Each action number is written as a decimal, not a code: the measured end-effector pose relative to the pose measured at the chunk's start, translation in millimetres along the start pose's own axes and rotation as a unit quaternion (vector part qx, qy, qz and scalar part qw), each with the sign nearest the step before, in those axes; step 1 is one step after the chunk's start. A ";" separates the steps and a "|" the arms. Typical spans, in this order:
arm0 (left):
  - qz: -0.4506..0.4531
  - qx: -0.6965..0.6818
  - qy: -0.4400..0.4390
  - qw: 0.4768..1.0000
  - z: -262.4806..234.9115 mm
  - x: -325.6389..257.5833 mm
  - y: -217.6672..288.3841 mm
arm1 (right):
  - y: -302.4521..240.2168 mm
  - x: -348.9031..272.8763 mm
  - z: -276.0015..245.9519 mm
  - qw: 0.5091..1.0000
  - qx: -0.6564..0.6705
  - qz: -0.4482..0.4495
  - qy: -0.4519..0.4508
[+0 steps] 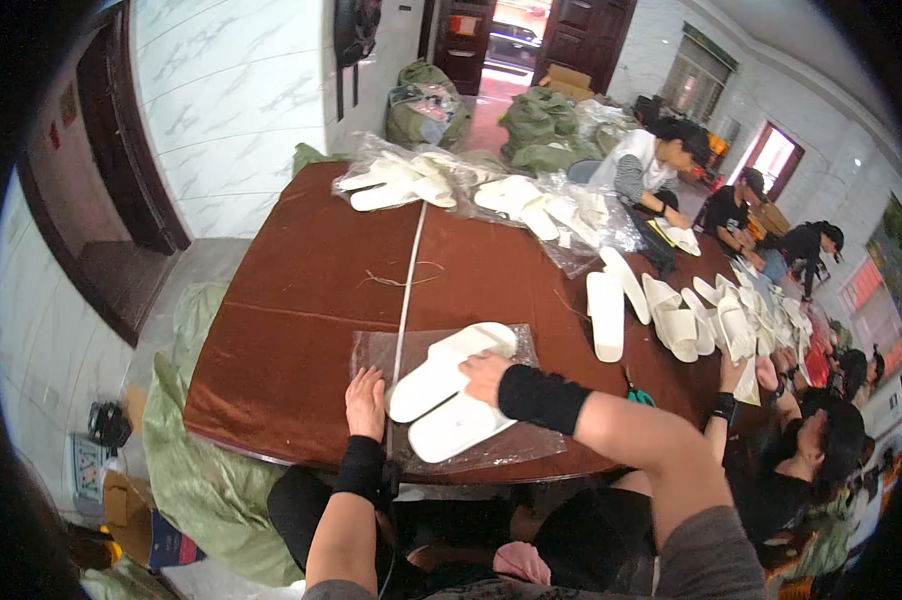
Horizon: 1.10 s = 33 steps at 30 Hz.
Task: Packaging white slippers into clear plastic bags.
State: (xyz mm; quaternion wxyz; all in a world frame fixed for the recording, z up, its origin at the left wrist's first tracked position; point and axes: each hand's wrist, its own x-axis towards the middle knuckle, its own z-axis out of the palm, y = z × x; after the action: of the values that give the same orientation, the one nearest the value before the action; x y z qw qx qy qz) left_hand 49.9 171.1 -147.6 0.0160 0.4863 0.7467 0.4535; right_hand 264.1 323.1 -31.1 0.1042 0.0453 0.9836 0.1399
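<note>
While hands [426,390] flank, slippers [449,390] lie between.

Your left hand [365,400] lies flat on the clear plastic bag [511,445] at the near edge of the bench [301,330]. Your right hand [484,377] rests just right of it, on the pair of slippers [449,392] lying side by side on that bag. Behind them a strap [408,275] runs back toward bagged slippers [396,180] at the far edge. Loose slippers [671,315] lie to your right.
</note>
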 end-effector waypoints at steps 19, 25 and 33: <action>0.035 0.208 -0.069 0.975 -4.0 12.6 38.7 | 267.8 -102.7 82.8 0.937 0.012 0.348 -0.037; 0.025 0.188 -0.111 0.976 1.0 19.7 42.1 | 283.8 43.9 115.0 0.924 0.004 0.382 -0.036; -0.025 0.200 -0.153 0.968 -9.6 23.6 45.3 | 343.9 128.9 158.3 0.875 -0.065 0.474 -0.071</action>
State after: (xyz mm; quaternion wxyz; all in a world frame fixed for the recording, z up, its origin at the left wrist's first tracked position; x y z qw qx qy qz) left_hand 65.3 187.6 -100.8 0.0438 0.5245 0.8227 0.2151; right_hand 193.6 709.4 -106.7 0.0976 0.5086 0.8232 0.2328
